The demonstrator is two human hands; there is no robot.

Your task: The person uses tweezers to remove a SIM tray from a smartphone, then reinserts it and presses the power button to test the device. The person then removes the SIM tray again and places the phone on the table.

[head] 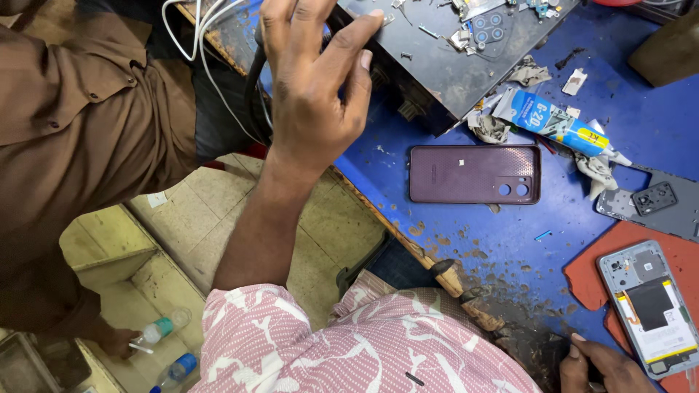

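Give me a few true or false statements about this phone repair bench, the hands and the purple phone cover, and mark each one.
1. The left hand grips the corner of a black box. True.
2. The purple phone cover lies on the red mat. False: it lies on the blue bench top, apart from the red mat.
3. The opened phone lies on the red mat. True.
4. The right hand holds the glue tube. False: the blue and white glue tube lies untouched on the bench; the right hand rests at the bench's near edge.
5. White cables hang near the left hand. True.
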